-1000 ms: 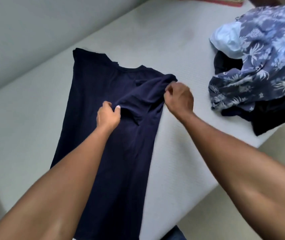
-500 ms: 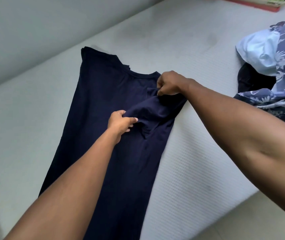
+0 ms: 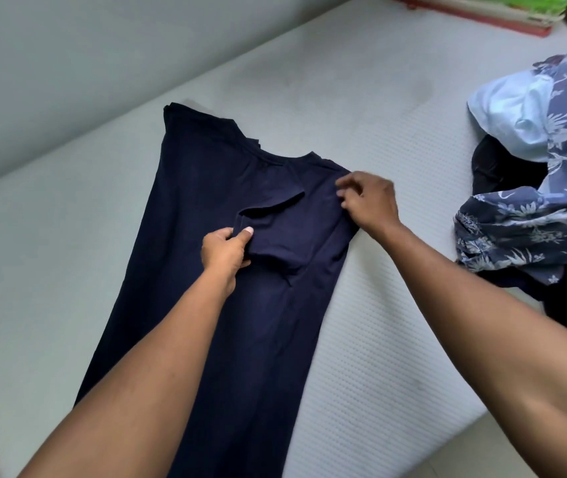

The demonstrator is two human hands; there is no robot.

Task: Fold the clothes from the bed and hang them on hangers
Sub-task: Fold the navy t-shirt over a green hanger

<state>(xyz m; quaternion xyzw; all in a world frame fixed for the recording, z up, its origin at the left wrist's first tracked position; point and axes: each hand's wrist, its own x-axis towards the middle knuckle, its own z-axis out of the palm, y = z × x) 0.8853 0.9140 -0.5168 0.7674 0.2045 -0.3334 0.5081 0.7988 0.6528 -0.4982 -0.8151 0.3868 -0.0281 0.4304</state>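
Note:
A navy T-shirt (image 3: pixel 206 208) lies lengthwise on the white mattress (image 3: pixel 395 305), collar at the far end, its sides turned in. The right sleeve (image 3: pixel 285 232) is folded over the shirt's middle. My left hand (image 3: pixel 225 251) pinches the sleeve's hem, thumb on top. My right hand (image 3: pixel 370 201) rests at the shirt's right shoulder with its fingers loosely spread, fingertips touching the cloth and holding nothing. No hanger is in view.
A pile of clothes sits at the right: a blue floral shirt (image 3: pixel 557 188), a pale blue garment (image 3: pixel 513 112) and black cloth (image 3: pixel 502 170). A red-edged object (image 3: pixel 475 12) lies at the far end. A wall runs along the left. The mattress edge drops off at lower right.
The sleeve has been drawn left across the shirt and laid down. My right hand has let go of the cloth and moved to the shoulder. My left hand still holds the sleeve hem.

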